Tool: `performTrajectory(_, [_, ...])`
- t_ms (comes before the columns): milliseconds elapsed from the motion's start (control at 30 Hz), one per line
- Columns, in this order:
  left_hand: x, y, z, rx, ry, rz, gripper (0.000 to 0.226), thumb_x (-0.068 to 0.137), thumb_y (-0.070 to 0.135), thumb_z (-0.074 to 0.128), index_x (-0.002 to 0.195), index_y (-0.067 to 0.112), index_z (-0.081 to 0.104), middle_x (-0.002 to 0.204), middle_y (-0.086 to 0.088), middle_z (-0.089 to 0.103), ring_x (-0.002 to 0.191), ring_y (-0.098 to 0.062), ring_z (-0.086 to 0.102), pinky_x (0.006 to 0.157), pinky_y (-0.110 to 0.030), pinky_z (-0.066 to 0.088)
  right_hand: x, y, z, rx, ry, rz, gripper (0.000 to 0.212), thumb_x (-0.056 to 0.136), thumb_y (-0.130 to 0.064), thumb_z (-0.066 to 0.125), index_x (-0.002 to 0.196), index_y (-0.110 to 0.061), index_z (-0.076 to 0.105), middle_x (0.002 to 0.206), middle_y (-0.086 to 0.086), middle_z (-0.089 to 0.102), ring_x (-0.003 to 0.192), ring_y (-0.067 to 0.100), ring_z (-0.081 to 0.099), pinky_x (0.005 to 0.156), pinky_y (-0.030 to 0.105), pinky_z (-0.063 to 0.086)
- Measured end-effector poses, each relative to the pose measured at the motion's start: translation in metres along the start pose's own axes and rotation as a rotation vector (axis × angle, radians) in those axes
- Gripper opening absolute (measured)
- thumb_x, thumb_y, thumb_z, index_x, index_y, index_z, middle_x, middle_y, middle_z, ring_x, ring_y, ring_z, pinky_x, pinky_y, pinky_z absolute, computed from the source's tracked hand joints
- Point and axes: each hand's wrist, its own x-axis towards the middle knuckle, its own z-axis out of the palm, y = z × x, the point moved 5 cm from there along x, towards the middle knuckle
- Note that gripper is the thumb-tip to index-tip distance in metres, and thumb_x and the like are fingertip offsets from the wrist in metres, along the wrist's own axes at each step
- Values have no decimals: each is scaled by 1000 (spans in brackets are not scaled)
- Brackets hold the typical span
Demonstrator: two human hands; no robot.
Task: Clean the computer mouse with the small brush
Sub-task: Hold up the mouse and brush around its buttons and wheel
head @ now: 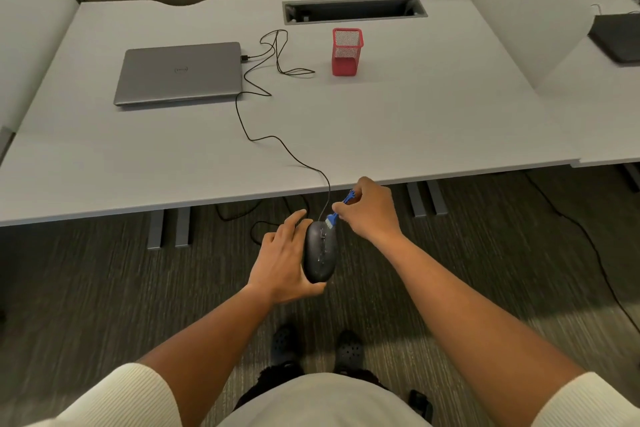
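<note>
A black wired computer mouse [320, 253] with pale specks of dust on its top is held in front of the desk edge, above the carpet. My left hand [282, 262] grips it from the left side and from beneath. My right hand [370, 210] pinches a small blue brush [337, 211] whose pale bristles touch the mouse's front right, near the cable end. The mouse's black cable [277, 140] runs up over the desk edge to the laptop.
A closed grey laptop [180, 73] lies at the back left of the white desk [415, 121]. A red mesh pen holder [347, 51] stands at the back centre, behind it an open cable tray [353, 9]. Desk legs and floor cables are below.
</note>
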Motion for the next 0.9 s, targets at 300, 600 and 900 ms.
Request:
performTrajectory(300, [-10,4,4,31,-38,44,116,63,84,62,152,19,29,158,-2,19,137,-22,38,107,-42,40,-9,28,-2,179,-40,152,21,84,-15,78,88,-12,58,90,10,69,81,16,73,76,34,62])
performTrajectory(600, [-18,6,6,34,-59,59,116,63,83,63,152,18,28,157,-2,21,131,-21,43,106,-42,40,-16,41,0,164,-33,174,21,86,-14,78,88,-14,57,90,9,69,78,15,73,66,25,59])
performTrajectory(900, [-23,11,5,7,-62,65,114,62,79,66,151,17,31,155,-1,24,131,-21,43,107,-42,39,-23,39,2,95,-42,153,21,87,-16,77,90,-13,56,91,8,66,75,13,68,54,19,48])
